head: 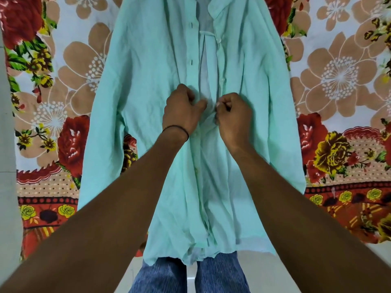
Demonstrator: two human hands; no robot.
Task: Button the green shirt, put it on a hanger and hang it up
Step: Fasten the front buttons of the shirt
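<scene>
At mid-frame the left hand (183,109) and right hand (232,115) each pinch an edge of the green shirt (148,81) spread on the flowered sheet (338,77), mid-buttoning, so next seems pushing a button through its hole.

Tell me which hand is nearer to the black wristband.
Left. The black wristband sits on the left wrist, just below the left hand. The right hand is off to its right, across the green shirt's open front, pinching the other edge.
</scene>
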